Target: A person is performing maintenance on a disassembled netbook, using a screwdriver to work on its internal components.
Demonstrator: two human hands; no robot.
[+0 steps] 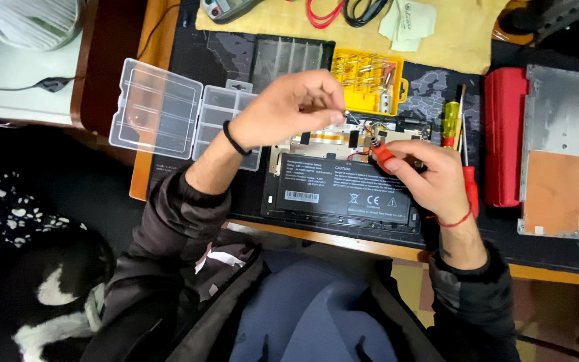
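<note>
Fingers of the left hand (289, 107) pinch a tiny screw (346, 112); right hand (430, 175) grips a red screwdriver (382, 154).

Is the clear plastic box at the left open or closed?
Open: the clear plastic box has its lid folded flat beside the compartments, both facing up.

Left hand (289, 107) pinches something tiny; right hand (430, 177) grips a red-handled tool (382, 154) over the opened laptop (343, 188).

Bright overhead light on desk, dim edges, slight motion blur.
</note>
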